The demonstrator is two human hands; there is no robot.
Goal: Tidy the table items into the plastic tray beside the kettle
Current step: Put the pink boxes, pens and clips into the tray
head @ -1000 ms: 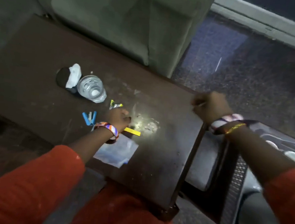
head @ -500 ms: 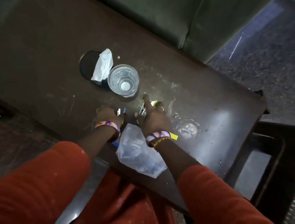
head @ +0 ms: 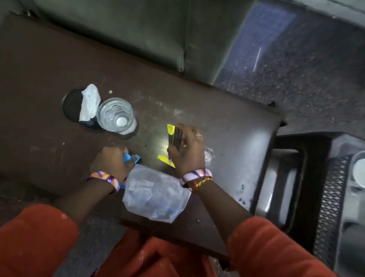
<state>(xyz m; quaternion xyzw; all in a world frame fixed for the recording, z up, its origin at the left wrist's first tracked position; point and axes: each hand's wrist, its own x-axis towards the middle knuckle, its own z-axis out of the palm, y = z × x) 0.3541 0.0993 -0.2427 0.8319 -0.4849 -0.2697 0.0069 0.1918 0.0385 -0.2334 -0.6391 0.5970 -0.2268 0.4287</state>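
My right hand [head: 187,152] is closed around a bundle of thin dark items with a yellow tip [head: 171,129], held just above the dark wooden table [head: 45,126]. My left hand [head: 111,163] grips small blue items [head: 131,158] near the table's front. A yellow strip [head: 164,160] lies between my hands. A clear plastic bag [head: 154,195] rests at the front edge under my wrists. The plastic tray [head: 361,198], holding white round things, shows at the far right.
A glass of water [head: 116,117] stands left of centre beside a dark round coaster with a white tissue [head: 89,103]. A green sofa [head: 143,20] runs behind the table. A black mesh stand [head: 330,206] sits right of the table.
My right hand has lifted the dark bundle with the yellow tip off the table. My left hand has closed on the blue items. The view has swung right, showing the tray.
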